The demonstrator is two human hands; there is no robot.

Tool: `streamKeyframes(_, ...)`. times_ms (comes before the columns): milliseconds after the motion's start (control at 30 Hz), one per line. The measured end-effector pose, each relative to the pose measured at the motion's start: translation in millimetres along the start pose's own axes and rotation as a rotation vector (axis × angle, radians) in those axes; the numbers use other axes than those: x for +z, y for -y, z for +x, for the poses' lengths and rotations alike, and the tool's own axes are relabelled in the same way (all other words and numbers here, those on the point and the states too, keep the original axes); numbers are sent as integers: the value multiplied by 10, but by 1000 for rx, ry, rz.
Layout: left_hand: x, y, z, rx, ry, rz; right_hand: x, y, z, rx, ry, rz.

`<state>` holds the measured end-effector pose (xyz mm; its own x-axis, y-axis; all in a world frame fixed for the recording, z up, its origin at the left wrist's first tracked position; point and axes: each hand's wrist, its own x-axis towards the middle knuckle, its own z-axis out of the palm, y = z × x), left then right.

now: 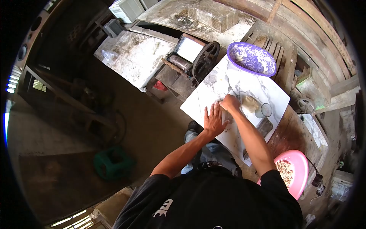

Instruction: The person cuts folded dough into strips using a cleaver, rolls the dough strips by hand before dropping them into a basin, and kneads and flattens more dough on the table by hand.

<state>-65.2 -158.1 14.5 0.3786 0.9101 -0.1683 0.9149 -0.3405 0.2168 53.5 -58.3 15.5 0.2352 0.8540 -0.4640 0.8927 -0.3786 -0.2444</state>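
Observation:
My left hand (214, 121) lies flat on the white marble-patterned board (198, 100), its fingers spread and pointing away from me. Close beside its fingertips, my right hand (230, 103) is closed, with the fingers curled down at the board; a small pale bit shows under them, too small to make out. Just right of my right hand sits a lump of pale dough (250, 104). A clear glass (264, 110) stands beside the dough, and a grey block (264, 127) rests nearer to me.
A purple basin (251, 71) with pale residue stands at the board's far edge. Left of it is a roller machine (180, 62) with a dark wheel (206, 62). A pink basin (301, 173) holds small pieces at right. A green stool (112, 163) stands lower left.

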Motion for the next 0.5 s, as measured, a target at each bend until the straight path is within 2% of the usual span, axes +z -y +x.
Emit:
streamKeyframes(33,31,2,-4,36,-78,-17,-1,19,-13,-23,-2,-28)
streamKeyframes(133,98,-1,-79,1,-41,-84,-51,58,-14,76,44,51)
streamKeyframes(200,95,-4,-82,-1,-42,-100,-25,53,31,84,-26,26)
streamKeyframes(300,4,10,-89,2,-17,-52,-50,-30,161,69,184,160)
streamKeyframes(333,-67,9,-42,-13,89,-35,58,-120,316,66,175,158)
streamKeyframes(367,-111,10,-2,-29,196,-21,224,-241,510,57,230,289)
streamKeyframes(400,-75,30,33,-29,192,-26,247,-259,540,50,288,418)
streamKeyframes(467,31,78,49,64,-89,-44,305,-315,600,41,310,383)
streamKeyframes(500,100,101,55,63,-91,-49,91,-182,397,41,233,212)
